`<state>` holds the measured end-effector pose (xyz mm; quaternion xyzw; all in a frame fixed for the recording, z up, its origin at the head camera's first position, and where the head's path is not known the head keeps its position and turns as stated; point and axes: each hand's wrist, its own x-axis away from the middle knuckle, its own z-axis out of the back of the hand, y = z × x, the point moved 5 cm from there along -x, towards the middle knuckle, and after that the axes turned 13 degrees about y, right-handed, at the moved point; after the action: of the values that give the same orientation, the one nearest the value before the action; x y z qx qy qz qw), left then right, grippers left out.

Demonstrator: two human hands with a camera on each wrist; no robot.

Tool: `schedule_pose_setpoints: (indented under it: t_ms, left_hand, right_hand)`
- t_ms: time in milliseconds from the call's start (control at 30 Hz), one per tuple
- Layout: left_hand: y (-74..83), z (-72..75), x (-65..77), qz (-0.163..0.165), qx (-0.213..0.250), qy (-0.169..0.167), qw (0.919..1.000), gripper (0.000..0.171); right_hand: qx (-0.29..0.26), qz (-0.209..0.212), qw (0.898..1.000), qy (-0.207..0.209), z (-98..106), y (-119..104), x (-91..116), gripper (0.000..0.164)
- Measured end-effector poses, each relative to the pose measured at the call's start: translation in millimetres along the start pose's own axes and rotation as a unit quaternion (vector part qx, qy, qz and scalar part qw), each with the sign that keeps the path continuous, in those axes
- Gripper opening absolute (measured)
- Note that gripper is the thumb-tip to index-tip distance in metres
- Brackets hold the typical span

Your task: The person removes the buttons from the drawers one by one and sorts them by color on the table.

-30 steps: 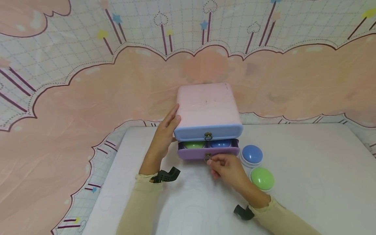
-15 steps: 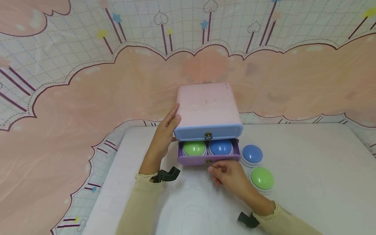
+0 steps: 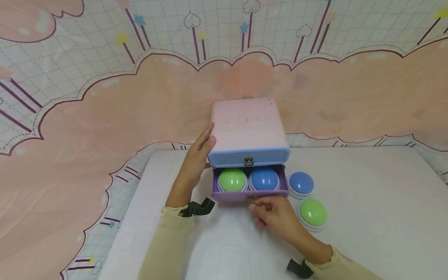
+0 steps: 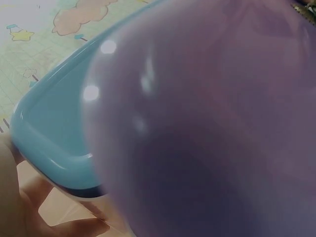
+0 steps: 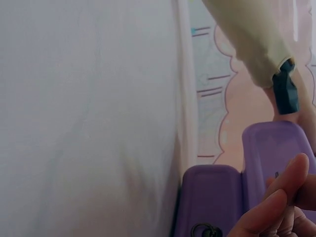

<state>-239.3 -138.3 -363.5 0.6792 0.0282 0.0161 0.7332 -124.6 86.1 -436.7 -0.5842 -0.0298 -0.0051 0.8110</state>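
A small pink chest of drawers (image 3: pixel 245 124) stands mid-table in the head view, its blue top drawer (image 3: pixel 224 158) closed. Below it, the purple drawer (image 3: pixel 229 197) is pulled out. Inside sit a green dome-topped disc (image 3: pixel 232 179) and a blue dome-topped disc (image 3: pixel 264 178), both white-rimmed. My left hand (image 3: pixel 192 165) rests along the chest's left side with fingers extended. With thumb and fingertips, my right hand (image 3: pixel 276 214) pinches the ring pull (image 3: pixel 249 200) on the purple drawer. In the left wrist view, the purple drawer front (image 4: pixel 207 98) hides much of the chest.
Right of the chest, another blue disc (image 3: pixel 301 183) and green disc (image 3: pixel 312 212) lie on the white table (image 3: pixel 378 210). A lower purple drawer front (image 5: pixel 210 190) shows in the right wrist view. Behind the table hangs a patterned cloth (image 3: pixel 168 105).
My right hand has drawn the purple drawer toward me, uncovering more of the green and blue discs inside. My left hand has stayed against the chest.
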Motion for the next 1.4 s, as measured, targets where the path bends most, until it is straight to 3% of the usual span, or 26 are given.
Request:
schedule_pose_setpoints:
  t_ms: [600,967,1200,1400]
  left_hand:
    - [2.4,-1.4,0.8,-0.009,-0.004,0.003,0.9999,0.052]
    - [1.2,-0.9,0.0,-0.009,-0.008,0.003,0.9999,0.052]
    - [1.7,-0.7,0.9,-0.009,-0.009,0.003,0.9999,0.052]
    - [1.7,-0.8,0.9,-0.008,-0.010,0.004,0.9999,0.052]
  right_hand:
    - [-0.007,-0.002,1.000,-0.006,-2.2,5.8,6.9,0.022]
    - [0.000,-0.019,1.000,-0.025,8.4,6.0,13.5,0.023]
    - [0.023,0.019,0.999,-0.021,25.3,-15.4,18.1,0.021]
    - [0.067,0.077,0.995,0.023,45.2,-42.0,19.4,0.014]
